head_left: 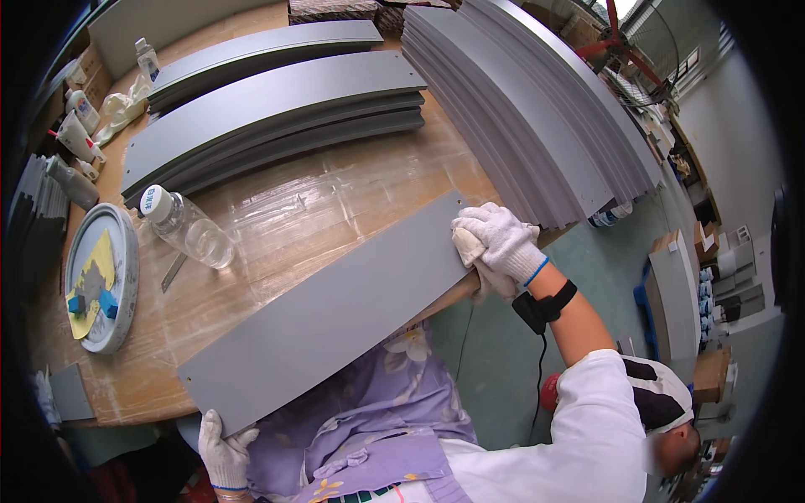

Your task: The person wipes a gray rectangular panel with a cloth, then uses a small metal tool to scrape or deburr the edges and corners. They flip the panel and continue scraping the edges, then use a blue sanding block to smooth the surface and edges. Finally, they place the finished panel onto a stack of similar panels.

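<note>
A long flat grey panel (335, 306) lies slantwise over the near edge of the wooden workbench, with a small hole at each end. My left hand (225, 453), in a white knitted glove, grips the panel's near left corner. At the opposite end my right hand (503, 239), gloved too, presses a bunched whitish cloth (468, 246) against the panel's right edge. Part of the cloth is hidden under the fingers. Behind the panel, a clear bottle with a white cap (197, 230) stands on the bench (310, 201).
Stacked grey panels (277, 96) lie farther back; a taller stack (537, 109) stands at right. On the left, a round lid (126, 277) carries yellow sandpaper (94, 272) and blue blocks (107, 304). Several bottles (80, 109) line the left side. Another person (662, 402) is at lower right.
</note>
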Tool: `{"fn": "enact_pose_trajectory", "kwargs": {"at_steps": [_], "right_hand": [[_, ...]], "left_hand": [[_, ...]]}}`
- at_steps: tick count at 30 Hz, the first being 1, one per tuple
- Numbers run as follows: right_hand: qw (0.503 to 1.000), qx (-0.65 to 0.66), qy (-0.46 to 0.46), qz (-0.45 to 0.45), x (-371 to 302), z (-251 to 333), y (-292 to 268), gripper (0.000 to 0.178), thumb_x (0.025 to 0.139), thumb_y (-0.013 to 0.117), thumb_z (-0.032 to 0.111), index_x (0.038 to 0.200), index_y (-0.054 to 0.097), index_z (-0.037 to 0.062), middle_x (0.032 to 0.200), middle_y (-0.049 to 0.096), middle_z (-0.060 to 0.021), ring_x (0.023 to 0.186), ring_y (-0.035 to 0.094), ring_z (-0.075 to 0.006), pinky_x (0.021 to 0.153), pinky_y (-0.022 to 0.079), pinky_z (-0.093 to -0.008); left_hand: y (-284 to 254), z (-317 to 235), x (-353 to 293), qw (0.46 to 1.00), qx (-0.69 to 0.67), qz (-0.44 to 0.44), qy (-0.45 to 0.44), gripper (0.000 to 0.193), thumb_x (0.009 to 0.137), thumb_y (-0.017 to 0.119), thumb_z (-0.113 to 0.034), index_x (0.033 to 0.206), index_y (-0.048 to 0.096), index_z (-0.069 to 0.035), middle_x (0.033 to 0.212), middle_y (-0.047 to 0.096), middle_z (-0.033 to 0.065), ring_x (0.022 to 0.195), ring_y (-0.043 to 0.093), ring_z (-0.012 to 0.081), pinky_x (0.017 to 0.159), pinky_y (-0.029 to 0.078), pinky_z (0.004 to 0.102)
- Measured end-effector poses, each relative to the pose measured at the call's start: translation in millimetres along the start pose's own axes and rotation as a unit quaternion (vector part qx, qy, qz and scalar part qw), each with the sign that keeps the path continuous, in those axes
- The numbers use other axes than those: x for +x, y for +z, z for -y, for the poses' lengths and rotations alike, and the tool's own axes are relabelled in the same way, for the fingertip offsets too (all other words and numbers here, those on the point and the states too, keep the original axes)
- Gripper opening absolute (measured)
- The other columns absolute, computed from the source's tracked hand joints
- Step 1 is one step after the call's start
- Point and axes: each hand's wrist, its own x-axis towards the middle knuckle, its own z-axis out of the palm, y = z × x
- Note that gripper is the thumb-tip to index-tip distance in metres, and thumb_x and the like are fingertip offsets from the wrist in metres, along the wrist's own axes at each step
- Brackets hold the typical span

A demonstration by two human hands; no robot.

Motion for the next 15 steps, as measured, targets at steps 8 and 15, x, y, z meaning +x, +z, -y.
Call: {"fn": "enact_pose_trajectory", "kwargs": {"at_steps": [8,15], "right_hand": [[1.0,0.013,-0.009,-0.018,-5,-1,-2,0.04,0.075,0.067,0.014,0.115,0.07,0.0117,0.122,0.065,-0.0065,0.108,0.059,-0.0299,0.097,0.047,-0.0382],[0.999,0.02,0.012,0.028,-5,1,-2,0.041,0.078,0.064,0.018,0.119,0.067,0.0151,0.126,0.062,-0.0046,0.114,0.056,-0.0293,0.104,0.044,-0.0407]], "left_hand": [[1,2,2,1.0,0.005,0.017,0.001,0.032,0.105,0.048,-0.027,0.122,0.055,-0.001,0.103,0.069,0.0181,0.077,0.072,0.0301,0.053,0.064,0.0354],[-5,2,2,1.0,-0.019,0.014,-0.008,0.031,0.104,0.049,-0.025,0.122,0.05,0.0,0.102,0.066,0.0195,0.076,0.072,0.0313,0.055,0.065,0.0393]]}}
